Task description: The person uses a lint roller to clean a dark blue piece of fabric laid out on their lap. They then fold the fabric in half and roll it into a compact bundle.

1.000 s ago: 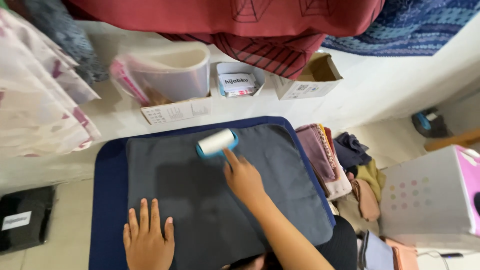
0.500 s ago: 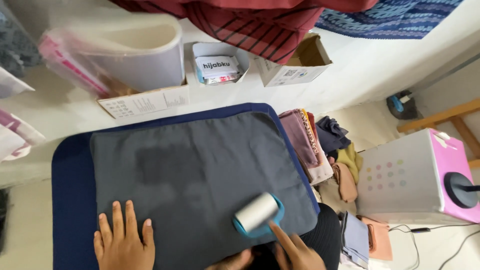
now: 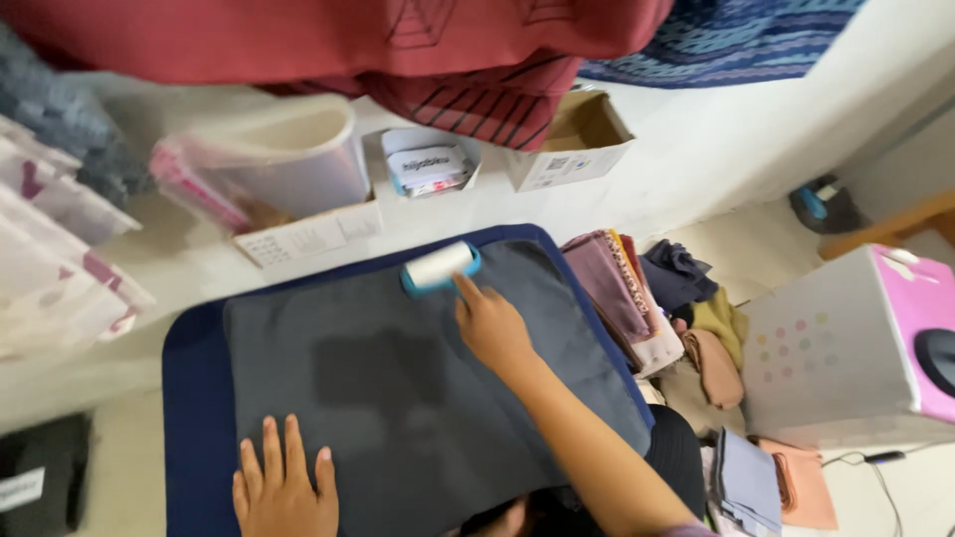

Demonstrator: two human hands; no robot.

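Dark grey cloth [image 3: 418,388], spread flat over a navy blue mat [image 3: 194,398] at centre frame, is pressed at lower left by the left hand [image 3: 286,490], fingers splayed. At upper centre, a white lint roller with a light blue handle [image 3: 440,268] is gripped by the right hand [image 3: 492,328].

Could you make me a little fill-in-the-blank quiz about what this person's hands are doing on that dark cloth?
1. The right hand pushes a white lint roller with a ____ frame.
2. The roller sits near the ____ edge of the grey cloth, away from the person.
3. The left hand lies ____ on the cloth, its fingers spread.
4. The cloth rests on a dark ____ mat.

Missing words: blue; far; flat; blue
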